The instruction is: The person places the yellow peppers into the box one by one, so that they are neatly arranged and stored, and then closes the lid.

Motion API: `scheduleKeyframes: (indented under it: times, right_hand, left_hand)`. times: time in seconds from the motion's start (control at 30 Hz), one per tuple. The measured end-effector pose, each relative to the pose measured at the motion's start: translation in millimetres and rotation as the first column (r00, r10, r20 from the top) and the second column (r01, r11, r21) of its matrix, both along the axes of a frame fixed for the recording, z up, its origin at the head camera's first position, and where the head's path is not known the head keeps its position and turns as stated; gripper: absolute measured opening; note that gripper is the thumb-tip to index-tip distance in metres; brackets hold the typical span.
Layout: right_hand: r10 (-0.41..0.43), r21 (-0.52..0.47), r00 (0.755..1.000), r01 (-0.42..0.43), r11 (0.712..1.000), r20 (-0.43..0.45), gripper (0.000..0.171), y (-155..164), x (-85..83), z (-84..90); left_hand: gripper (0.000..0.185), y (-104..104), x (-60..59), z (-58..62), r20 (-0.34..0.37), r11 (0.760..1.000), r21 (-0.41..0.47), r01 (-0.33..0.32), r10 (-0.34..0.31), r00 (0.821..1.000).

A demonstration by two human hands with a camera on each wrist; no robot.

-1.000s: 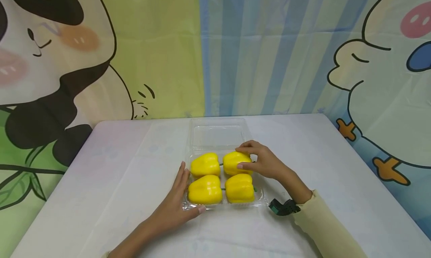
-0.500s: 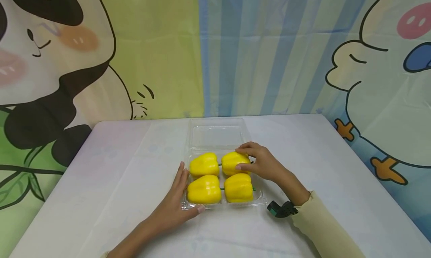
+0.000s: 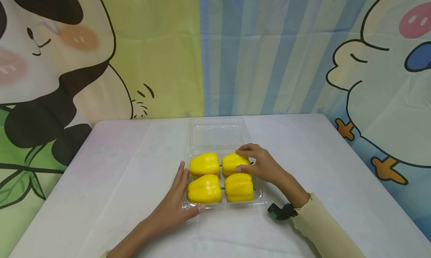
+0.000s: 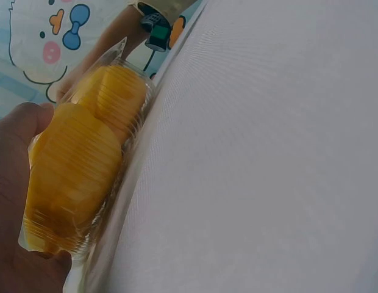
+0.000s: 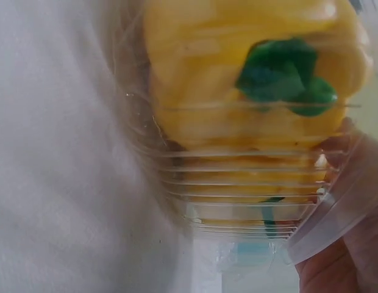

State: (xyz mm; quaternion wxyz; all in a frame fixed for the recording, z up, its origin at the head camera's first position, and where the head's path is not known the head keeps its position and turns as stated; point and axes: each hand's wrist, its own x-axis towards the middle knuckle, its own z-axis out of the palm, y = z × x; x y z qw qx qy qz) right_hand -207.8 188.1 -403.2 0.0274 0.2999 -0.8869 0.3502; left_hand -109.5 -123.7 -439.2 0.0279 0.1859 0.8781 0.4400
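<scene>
Yellow bell peppers sit in two rows in a clear plastic container (image 3: 260, 202), its clear lid (image 3: 218, 136) folded back behind it. My right hand (image 3: 266, 164) holds the back right pepper (image 3: 232, 163), thumb on the near side, fingers on the far side. My left hand (image 3: 173, 203) lies along the container's left side with straight fingers, thumb at the front edge. Beside it are the front left pepper (image 3: 204, 189) and back left pepper (image 3: 204, 164). The front right pepper (image 3: 238, 187) lies below my right hand. The right wrist view shows a pepper's green stem (image 5: 280, 73) through the ribbed wall.
A white cloth covers the table (image 3: 101, 183). Behind it hangs a printed curtain (image 3: 256, 55) with cartoon animals. A small black device (image 3: 282, 212) is worn at my right wrist, by the cream sleeve (image 3: 323, 228).
My right hand stays on the back right pepper and shifts very slightly toward me. The left hand, container and other peppers hold their places.
</scene>
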Motion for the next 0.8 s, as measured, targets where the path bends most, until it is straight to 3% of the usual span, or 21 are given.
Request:
scheduleKeyframes:
  times: [0.43, 0.6, 0.8]
  right_hand:
    - [0.002, 0.001, 0.999, -0.002, 1.000, -0.053, 0.050, -0.9, 0.2, 2.5]
    - [0.004, -0.077, 0.989, -0.015, 0.997, -0.147, 0.034, 2.0, -1.1, 2.5]
    - [-0.038, -0.177, 0.989, 0.013, 0.984, -0.142, 0.023, 8.8, 1.0, -2.7]
  left_hand:
    - [0.113, 0.6, 1.0, 3.1, 0.019, 1.000, 0.007, -0.005, 0.004, 1.000]
    - [0.115, 0.4, 1.1, 3.1, 0.033, 1.000, 0.011, -0.017, 0.017, 0.999]
    - [0.116, 0.1, 0.9, 3.0, 0.045, 1.000, 0.007, -0.011, 0.011, 0.999]
